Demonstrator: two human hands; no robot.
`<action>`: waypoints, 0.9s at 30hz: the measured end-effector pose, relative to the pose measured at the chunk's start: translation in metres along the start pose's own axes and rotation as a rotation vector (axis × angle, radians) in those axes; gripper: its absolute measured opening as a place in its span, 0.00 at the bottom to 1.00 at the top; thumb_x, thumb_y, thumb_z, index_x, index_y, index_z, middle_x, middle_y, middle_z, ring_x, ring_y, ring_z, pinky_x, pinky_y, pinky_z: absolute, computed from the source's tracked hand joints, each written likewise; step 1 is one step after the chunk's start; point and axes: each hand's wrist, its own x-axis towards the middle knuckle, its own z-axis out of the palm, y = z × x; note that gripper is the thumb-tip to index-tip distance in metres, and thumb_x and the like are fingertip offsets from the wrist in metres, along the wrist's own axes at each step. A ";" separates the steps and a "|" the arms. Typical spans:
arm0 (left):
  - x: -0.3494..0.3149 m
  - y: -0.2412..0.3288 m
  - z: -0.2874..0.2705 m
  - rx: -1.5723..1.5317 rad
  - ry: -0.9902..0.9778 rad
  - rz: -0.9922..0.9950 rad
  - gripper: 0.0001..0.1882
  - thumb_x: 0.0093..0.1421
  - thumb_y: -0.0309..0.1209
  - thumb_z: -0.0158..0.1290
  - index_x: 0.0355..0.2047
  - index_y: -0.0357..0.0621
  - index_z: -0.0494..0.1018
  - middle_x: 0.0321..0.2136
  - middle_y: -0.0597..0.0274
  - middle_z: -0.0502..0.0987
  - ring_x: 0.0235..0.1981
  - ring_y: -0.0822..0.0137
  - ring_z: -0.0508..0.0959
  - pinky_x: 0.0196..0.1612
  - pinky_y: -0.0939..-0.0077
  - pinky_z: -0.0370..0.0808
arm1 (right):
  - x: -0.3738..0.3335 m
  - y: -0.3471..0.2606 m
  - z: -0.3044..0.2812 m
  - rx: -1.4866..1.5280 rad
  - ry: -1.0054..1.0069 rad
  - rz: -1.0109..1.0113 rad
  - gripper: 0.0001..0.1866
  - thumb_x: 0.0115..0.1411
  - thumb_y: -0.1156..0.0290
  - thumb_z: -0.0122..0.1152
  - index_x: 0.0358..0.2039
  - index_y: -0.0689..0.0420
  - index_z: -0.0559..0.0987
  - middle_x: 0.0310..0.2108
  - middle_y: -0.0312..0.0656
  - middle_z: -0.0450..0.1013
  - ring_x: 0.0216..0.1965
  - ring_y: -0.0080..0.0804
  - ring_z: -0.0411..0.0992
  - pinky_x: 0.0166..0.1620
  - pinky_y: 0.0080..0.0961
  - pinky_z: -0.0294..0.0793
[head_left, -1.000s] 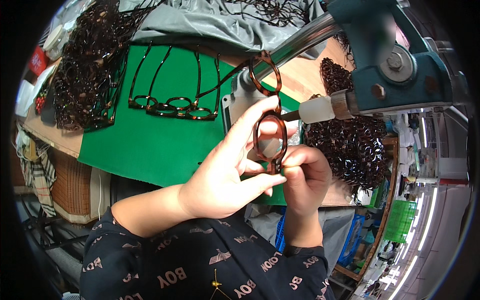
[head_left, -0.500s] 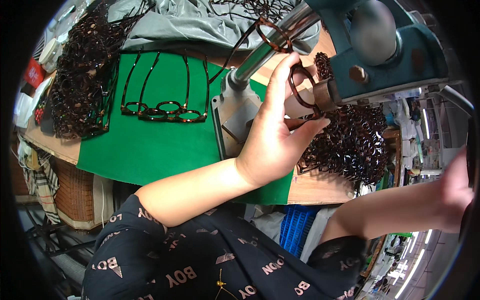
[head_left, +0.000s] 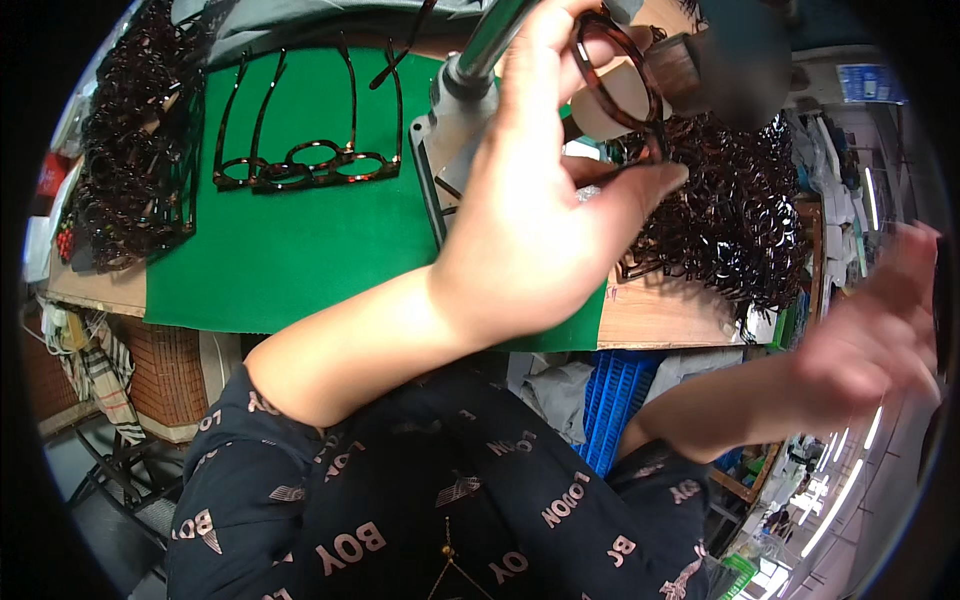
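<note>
My left hand [head_left: 535, 200] is closed on a round-lensed tortoiseshell eyeglass frame [head_left: 655, 105], gripping it between the thumb below and the fingers above. One rim of this frame faces a brown metal block [head_left: 674, 72] under the dark teal machine head [head_left: 745, 65]. A pale rounded piece [head_left: 605, 105] shows through the rim. The frame's far part is hidden by my fingers and cut off at the top. At the far right, my right hand [head_left: 880, 335] is raised in the air, blurred, its fingers loosely apart with nothing visible in them.
Several tortoiseshell frames [head_left: 310, 175] lie on the green mat [head_left: 280, 270], temples pointing away. Big heaps of frames stand at the left [head_left: 130, 160] and right [head_left: 735, 210]. The machine's metal column [head_left: 495, 45] rises behind my left hand. A blue crate [head_left: 612, 405] sits below the table edge.
The view has shifted, so table and machine sit higher in it. My left hand still holds the eyeglass frame by the block. My right hand has moved off the far right edge, its fingers now showing.
</note>
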 end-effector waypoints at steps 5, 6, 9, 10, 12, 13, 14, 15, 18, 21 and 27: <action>-0.017 0.053 -0.035 0.173 -0.040 -0.174 0.37 0.50 0.24 0.49 0.60 0.38 0.48 0.46 0.51 0.66 0.36 0.70 0.72 0.25 0.87 0.68 | -0.160 0.071 0.051 -0.174 -0.354 0.752 0.11 0.48 0.82 0.61 0.34 0.63 0.75 0.30 0.40 0.71 0.32 0.25 0.70 0.38 0.19 0.70; -0.020 0.056 -0.046 0.197 -0.067 -0.198 0.37 0.50 0.26 0.49 0.60 0.37 0.48 0.46 0.51 0.66 0.34 0.71 0.72 0.24 0.89 0.66 | -0.178 0.078 0.057 -0.251 -0.345 0.736 0.09 0.48 0.83 0.60 0.32 0.64 0.75 0.29 0.40 0.71 0.30 0.26 0.70 0.36 0.18 0.70; -0.033 0.052 -0.072 0.068 -0.084 -0.184 0.38 0.50 0.27 0.48 0.61 0.37 0.47 0.43 0.55 0.64 0.29 0.73 0.71 0.24 0.91 0.64 | -0.187 0.078 0.064 -0.267 -0.266 0.731 0.07 0.48 0.83 0.60 0.30 0.64 0.74 0.28 0.41 0.69 0.27 0.27 0.69 0.33 0.19 0.69; -0.034 0.052 -0.077 0.053 -0.111 -0.189 0.37 0.49 0.26 0.48 0.60 0.37 0.49 0.40 0.56 0.64 0.29 0.72 0.71 0.24 0.90 0.65 | -0.187 0.078 0.067 -0.295 -0.267 0.717 0.07 0.48 0.83 0.60 0.30 0.64 0.74 0.27 0.41 0.69 0.27 0.27 0.69 0.32 0.19 0.69; -0.031 0.059 -0.068 0.025 -0.183 -0.231 0.36 0.47 0.23 0.49 0.59 0.37 0.51 0.34 0.60 0.64 0.28 0.71 0.71 0.23 0.89 0.67 | -0.182 0.079 0.073 -0.344 -0.287 0.634 0.05 0.49 0.82 0.59 0.28 0.63 0.74 0.27 0.41 0.68 0.26 0.27 0.68 0.30 0.19 0.68; -0.029 0.061 -0.063 -0.013 -0.216 -0.249 0.36 0.47 0.21 0.49 0.58 0.37 0.53 0.31 0.62 0.64 0.27 0.71 0.70 0.23 0.88 0.68 | -0.181 0.081 0.075 -0.400 -0.332 0.568 0.05 0.49 0.82 0.59 0.28 0.63 0.73 0.27 0.41 0.68 0.26 0.27 0.68 0.30 0.19 0.68; -0.029 0.060 -0.057 -0.096 -0.217 -0.263 0.31 0.48 0.24 0.51 0.53 0.38 0.56 0.30 0.62 0.64 0.27 0.69 0.70 0.22 0.87 0.69 | -0.180 0.083 0.076 -0.452 -0.380 0.494 0.05 0.50 0.82 0.59 0.28 0.63 0.73 0.27 0.41 0.68 0.25 0.27 0.68 0.30 0.19 0.68; -0.030 0.059 -0.051 -0.179 -0.218 -0.281 0.26 0.49 0.26 0.54 0.48 0.40 0.59 0.29 0.63 0.65 0.26 0.68 0.70 0.20 0.85 0.71 | -0.182 0.084 0.077 -0.408 -0.333 0.539 0.05 0.49 0.81 0.60 0.27 0.63 0.73 0.26 0.41 0.68 0.26 0.31 0.68 0.31 0.22 0.68; -0.035 0.047 -0.057 -0.344 -0.346 -0.207 0.12 0.52 0.34 0.57 0.32 0.44 0.67 0.27 0.61 0.68 0.26 0.65 0.71 0.21 0.81 0.74 | -0.181 0.081 0.073 -0.326 -0.196 0.787 0.06 0.47 0.80 0.61 0.26 0.62 0.73 0.25 0.42 0.67 0.28 0.36 0.68 0.34 0.26 0.67; -0.027 0.044 -0.072 -0.499 -0.670 -0.184 0.11 0.53 0.37 0.56 0.23 0.44 0.70 0.26 0.56 0.73 0.25 0.63 0.74 0.23 0.77 0.77 | -0.182 0.087 0.078 -0.437 -0.243 0.662 0.06 0.47 0.80 0.60 0.26 0.61 0.73 0.23 0.42 0.67 0.26 0.36 0.67 0.31 0.27 0.66; -0.025 0.066 -0.086 -0.374 -0.763 -0.505 0.09 0.52 0.29 0.54 0.19 0.36 0.75 0.24 0.49 0.76 0.18 0.66 0.75 0.18 0.81 0.73 | -0.186 0.090 0.070 -0.366 -0.245 0.661 0.05 0.47 0.81 0.60 0.24 0.61 0.73 0.23 0.42 0.68 0.26 0.35 0.67 0.32 0.26 0.66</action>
